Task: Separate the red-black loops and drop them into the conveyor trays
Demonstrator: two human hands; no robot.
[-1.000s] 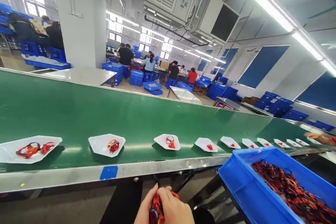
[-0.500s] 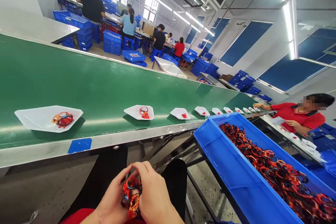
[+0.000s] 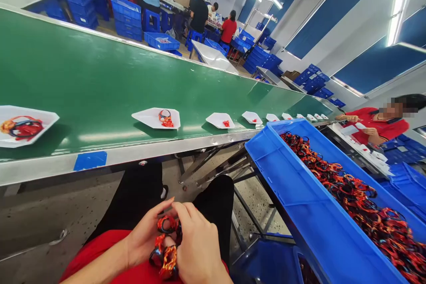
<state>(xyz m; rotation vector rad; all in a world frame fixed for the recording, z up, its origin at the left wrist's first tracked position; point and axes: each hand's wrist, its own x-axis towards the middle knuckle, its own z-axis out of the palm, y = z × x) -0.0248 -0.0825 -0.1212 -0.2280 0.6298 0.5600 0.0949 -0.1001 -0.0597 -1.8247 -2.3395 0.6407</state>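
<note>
Over my lap, my left hand (image 3: 144,233) and my right hand (image 3: 199,242) are cupped together around several small ring-shaped bands (image 3: 169,262) in glossy red, orange and black. My left fingers curve round the far side, and the right fingers close over the top and right. Part of the bundle is hidden behind the right hand. Beyond them, white boat-shaped trays (image 3: 146,119) lie in a row on the green conveyor belt (image 3: 113,71). The nearer trays hold a similar band with red pieces; the farther ones show small red pieces.
To my right a long blue crate (image 3: 282,186) holds a heap of the same bands. The belt's metal edge (image 3: 123,151) carries a blue tape patch (image 3: 90,160). A co-worker in red (image 3: 369,124) sits at the far right. Blue crates (image 3: 126,15) and other workers stand behind the belt.
The view has tilted down, and the trays have shifted left along the belt in it. My hands stay cupped around the bands. The co-worker's hands have come closer together.
</note>
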